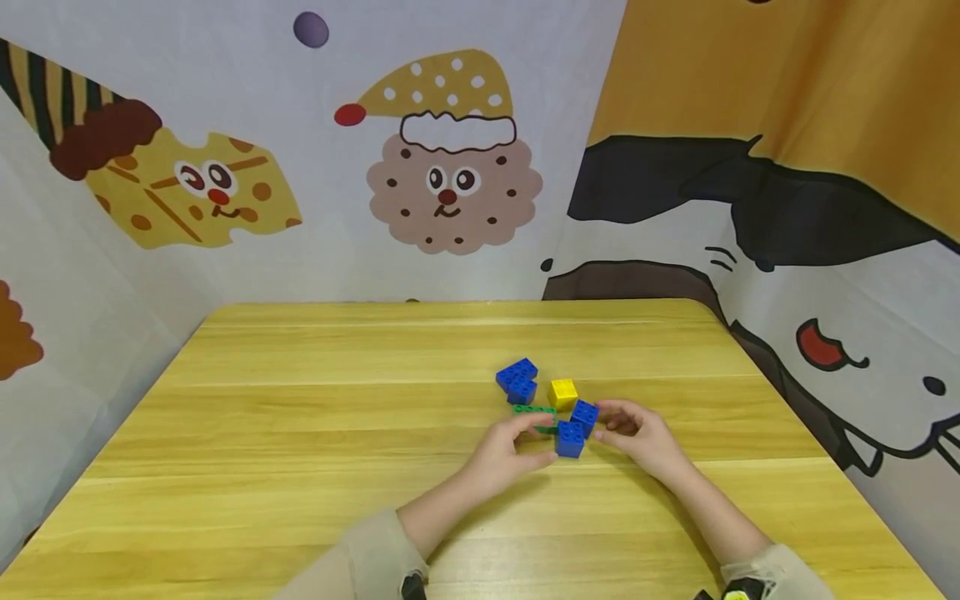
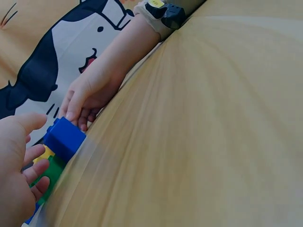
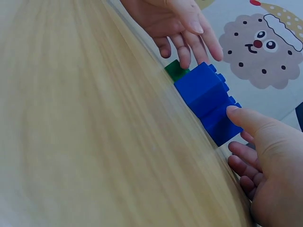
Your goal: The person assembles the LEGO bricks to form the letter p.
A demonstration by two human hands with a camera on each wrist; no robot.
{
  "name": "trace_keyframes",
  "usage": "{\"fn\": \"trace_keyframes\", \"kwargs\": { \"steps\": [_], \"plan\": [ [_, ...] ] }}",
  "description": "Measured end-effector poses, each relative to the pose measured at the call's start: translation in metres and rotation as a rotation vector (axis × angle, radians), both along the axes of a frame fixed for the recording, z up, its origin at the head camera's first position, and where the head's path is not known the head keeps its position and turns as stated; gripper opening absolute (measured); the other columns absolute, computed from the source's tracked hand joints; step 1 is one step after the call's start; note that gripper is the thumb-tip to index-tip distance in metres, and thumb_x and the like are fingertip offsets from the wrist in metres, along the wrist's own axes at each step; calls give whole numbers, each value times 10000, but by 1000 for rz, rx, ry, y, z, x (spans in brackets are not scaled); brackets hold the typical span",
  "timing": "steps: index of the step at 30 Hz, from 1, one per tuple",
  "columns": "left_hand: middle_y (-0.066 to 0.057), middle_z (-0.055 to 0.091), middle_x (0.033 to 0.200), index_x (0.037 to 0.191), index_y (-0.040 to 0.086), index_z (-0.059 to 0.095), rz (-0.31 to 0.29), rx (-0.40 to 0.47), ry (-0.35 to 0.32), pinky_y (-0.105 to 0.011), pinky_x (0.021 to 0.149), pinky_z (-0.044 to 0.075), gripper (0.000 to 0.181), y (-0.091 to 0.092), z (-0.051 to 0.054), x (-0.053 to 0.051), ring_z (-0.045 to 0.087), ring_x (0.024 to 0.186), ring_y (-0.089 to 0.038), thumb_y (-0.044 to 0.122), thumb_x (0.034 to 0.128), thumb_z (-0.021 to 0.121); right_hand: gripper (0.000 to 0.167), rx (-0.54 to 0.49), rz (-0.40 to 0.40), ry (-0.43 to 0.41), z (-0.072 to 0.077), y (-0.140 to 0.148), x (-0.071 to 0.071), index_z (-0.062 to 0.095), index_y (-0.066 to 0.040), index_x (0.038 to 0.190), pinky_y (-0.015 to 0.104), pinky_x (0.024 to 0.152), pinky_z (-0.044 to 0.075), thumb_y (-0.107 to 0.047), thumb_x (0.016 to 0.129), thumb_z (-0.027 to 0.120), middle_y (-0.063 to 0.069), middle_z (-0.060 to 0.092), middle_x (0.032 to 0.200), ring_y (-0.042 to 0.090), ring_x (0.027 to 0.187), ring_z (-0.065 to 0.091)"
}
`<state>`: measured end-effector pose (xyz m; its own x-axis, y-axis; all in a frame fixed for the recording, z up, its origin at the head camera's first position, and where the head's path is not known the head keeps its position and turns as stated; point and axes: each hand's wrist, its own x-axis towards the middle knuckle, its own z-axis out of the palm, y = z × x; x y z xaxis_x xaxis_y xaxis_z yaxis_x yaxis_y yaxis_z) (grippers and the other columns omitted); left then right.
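Note:
Two blue blocks stand close together on the table, the nearer one [image 1: 570, 439] in front and the other [image 1: 584, 418] behind it to the right. My left hand [image 1: 504, 454] is at their left, fingers relaxed and parted, over a green block [image 1: 534, 410] that it partly hides. On the right side my right hand [image 1: 648, 442] has its thumb and fingertips beside the farther blue block; in the right wrist view the thumb [image 3: 246, 118] lies at a blue block's [image 3: 221, 124] edge, and whether it touches I cannot tell.
A yellow block [image 1: 563, 394] stands just behind the pair. More blue blocks [image 1: 517, 375] sit together farther back to the left. The wooden table [image 1: 300, 433] reaches back to a cloth [image 1: 315, 275] printed with cartoon figures.

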<state>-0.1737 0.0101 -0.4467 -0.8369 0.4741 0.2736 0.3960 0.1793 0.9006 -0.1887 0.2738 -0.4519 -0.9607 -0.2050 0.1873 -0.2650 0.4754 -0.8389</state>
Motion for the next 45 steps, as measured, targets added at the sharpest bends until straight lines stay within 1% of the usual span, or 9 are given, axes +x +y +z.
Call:
{"fn": "trace_keyframes", "kwargs": {
  "steps": [5,11,15,19,25,29,35,40,45],
  "plan": [
    [7,613,1228,1302,43,563,19,-10,11,-306,825,483,506,6,-1,0,574,1025,-196,180,849,740,432,15,-15,-12,2,-3,1,608,-39,1226,281,739,477,-156,838,756,92,658,1086,198,888,574],
    [-13,624,1203,1282,28,577,60,-12,16,-283,812,485,505,12,-3,-2,578,964,-168,159,829,760,406,14,-15,15,2,-5,0,607,5,1205,294,724,482,-77,833,747,138,659,1074,235,872,575],
    [-23,627,1193,1274,34,588,87,-26,19,-266,787,487,496,17,-3,-2,577,929,-151,165,828,763,390,23,-24,21,-2,-4,-1,623,-27,1193,279,732,482,-123,838,752,95,668,1063,194,873,577],
    [-22,629,1171,1266,47,600,117,-44,4,-237,749,485,489,22,-3,-1,573,881,-129,159,821,769,383,20,-27,45,-6,-4,-2,641,-44,1168,279,727,487,-170,829,766,68,675,1034,177,863,584],
    [-34,626,1128,1247,31,615,159,-55,-10,-208,694,476,460,28,0,0,565,823,-127,113,820,765,366,27,-18,105,-7,-7,-2,654,-34,1133,280,699,493,-156,812,781,60,681,986,164,833,591],
    [-45,623,1114,1229,18,624,178,-57,2,-203,684,474,436,31,-1,0,558,805,-112,86,820,759,351,36,-26,101,-6,-8,-3,660,-50,1128,281,702,493,-153,814,779,42,682,981,159,833,594],
    [-34,627,1078,1203,14,641,188,-46,9,-202,668,473,412,33,-3,-1,550,779,-104,73,814,763,356,37,-37,79,-4,-8,-2,662,-65,1134,287,711,496,-174,816,779,35,681,985,178,845,600],
    [-18,627,1056,1184,15,651,178,-43,10,-207,650,471,393,32,-3,-1,541,757,-100,69,812,765,352,29,-28,89,-3,-8,-1,664,-49,1133,281,694,495,-169,821,773,56,683,979,175,827,598],
    [-5,632,1038,1165,15,662,164,-49,17,-207,656,471,381,32,-3,-1,540,755,-104,64,803,772,342,22,-33,80,-3,-8,-2,666,-62,1130,282,690,497,-163,821,773,41,684,976,172,818,602]
  ]
}}
